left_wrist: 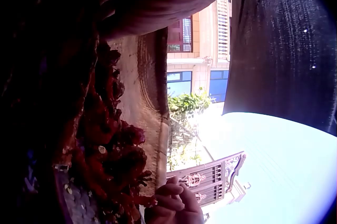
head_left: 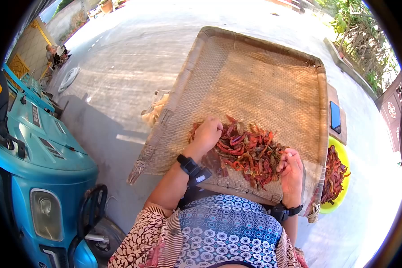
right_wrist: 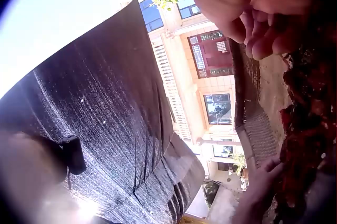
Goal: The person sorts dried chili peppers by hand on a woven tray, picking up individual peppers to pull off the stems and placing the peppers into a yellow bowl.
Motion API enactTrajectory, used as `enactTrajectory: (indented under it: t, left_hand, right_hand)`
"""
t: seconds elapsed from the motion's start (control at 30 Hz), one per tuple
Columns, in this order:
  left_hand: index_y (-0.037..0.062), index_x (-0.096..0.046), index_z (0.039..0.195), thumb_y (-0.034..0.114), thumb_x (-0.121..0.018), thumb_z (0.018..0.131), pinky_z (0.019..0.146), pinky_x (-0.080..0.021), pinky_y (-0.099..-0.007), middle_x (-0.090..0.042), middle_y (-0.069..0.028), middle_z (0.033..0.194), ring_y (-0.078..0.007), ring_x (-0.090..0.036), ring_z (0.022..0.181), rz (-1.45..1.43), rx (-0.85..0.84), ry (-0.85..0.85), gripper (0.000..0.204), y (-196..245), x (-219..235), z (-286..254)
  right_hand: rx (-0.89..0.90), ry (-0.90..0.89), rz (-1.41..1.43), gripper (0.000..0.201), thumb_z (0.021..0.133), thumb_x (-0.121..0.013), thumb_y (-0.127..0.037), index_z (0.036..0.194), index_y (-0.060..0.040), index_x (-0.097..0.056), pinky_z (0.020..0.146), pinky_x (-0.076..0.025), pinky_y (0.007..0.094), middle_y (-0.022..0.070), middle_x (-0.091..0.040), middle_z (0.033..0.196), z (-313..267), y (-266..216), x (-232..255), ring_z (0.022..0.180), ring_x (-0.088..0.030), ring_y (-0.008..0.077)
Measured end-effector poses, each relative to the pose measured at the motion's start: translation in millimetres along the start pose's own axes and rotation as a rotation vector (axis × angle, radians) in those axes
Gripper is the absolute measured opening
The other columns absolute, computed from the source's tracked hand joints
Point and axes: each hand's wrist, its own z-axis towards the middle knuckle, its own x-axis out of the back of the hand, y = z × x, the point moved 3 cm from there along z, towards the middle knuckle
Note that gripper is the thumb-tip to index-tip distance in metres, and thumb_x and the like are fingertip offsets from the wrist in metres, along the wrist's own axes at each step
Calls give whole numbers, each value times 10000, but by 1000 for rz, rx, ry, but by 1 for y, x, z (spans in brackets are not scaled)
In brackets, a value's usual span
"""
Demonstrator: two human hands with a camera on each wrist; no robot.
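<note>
A heap of dried red chillies (head_left: 250,149) lies on the near part of a large woven tray (head_left: 272,85). At the heap's left end is the left hand (head_left: 207,134), its fingers bent down at the chillies; what they hold is hidden. The right hand (head_left: 291,169) is at the heap's right end, thumb and fingers pinching a chilli at its edge. In the left wrist view, chillies (left_wrist: 110,155) lie beside the right hand (left_wrist: 174,203). The right wrist view shows the right hand's curled fingers (right_wrist: 274,45) above the dark red heap, with the left hand (right_wrist: 260,187) beyond.
A yellow basin (head_left: 342,196) of red chillies stands right of the tray, near a phone (head_left: 335,117) on a board. A teal vehicle (head_left: 53,165) is at the left. Far left, a person (head_left: 56,54) sits by a wall. Dark netting (right_wrist: 105,92) hangs overhead.
</note>
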Motion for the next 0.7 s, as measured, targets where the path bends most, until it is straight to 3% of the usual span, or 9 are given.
enactTrajectory:
  t: [0.13, 0.27, 0.43, 0.53, 0.63, 0.7]
  left_hand:
    - [19, -613, 897, 96, -645, 817, 814, -499, -382, -606, -149, 989, -313, -615, 925, -120, 68, 24, 116, 3, 2, 0]
    - [17, -629, 923, 107, -649, 817, 804, -503, -384, -628, -165, 958, -313, -624, 915, -12, -3, 14, 140, -13, -8, 2]
    - [28, -644, 1008, 131, -671, 818, 775, -509, -381, -647, -170, 936, -314, -640, 882, 119, -25, 138, 218, -1, 4, -3]
    - [31, -643, 1015, 134, -671, 836, 762, -511, -376, -659, -160, 923, -310, -648, 848, -64, -49, 90, 209, 19, 18, -5]
    - [28, -637, 998, 123, -651, 860, 757, -509, -364, -662, -149, 911, -289, -651, 841, -326, -216, -119, 168, 51, 25, -14]
    - [35, -636, 1010, 150, -608, 896, 748, -499, -369, -661, -135, 912, -270, -648, 835, -241, -313, -290, 164, 66, 20, -24]
  right_hand:
    - [-40, -66, -107, 130, 985, -535, -134, 1077, -62, -593, 590, -432, 223, 27, -612, 841, -1, 8, -12, 639, -540, 98]
    - [-65, -122, -229, 130, 985, -545, -148, 1080, -74, -593, 600, -437, 221, 12, -619, 837, -2, 10, -22, 649, -548, 81]
    - [-81, -174, -309, 128, 984, -549, -153, 1078, -79, -592, 625, -450, 211, 6, -623, 850, -5, 10, -31, 666, -555, 67]
    - [-83, -192, -335, 128, 985, -549, -151, 1080, -76, -589, 631, -454, 207, 6, -625, 856, -7, 8, -35, 671, -558, 64]
    - [-75, -209, -376, 132, 979, -561, -146, 1082, -66, -584, 628, -453, 201, 15, -630, 866, -7, 4, -45, 672, -559, 63]
    - [-75, -225, -381, 137, 971, -576, -137, 1082, -56, -579, 628, -452, 198, 23, -636, 876, -7, 2, -54, 674, -562, 63]
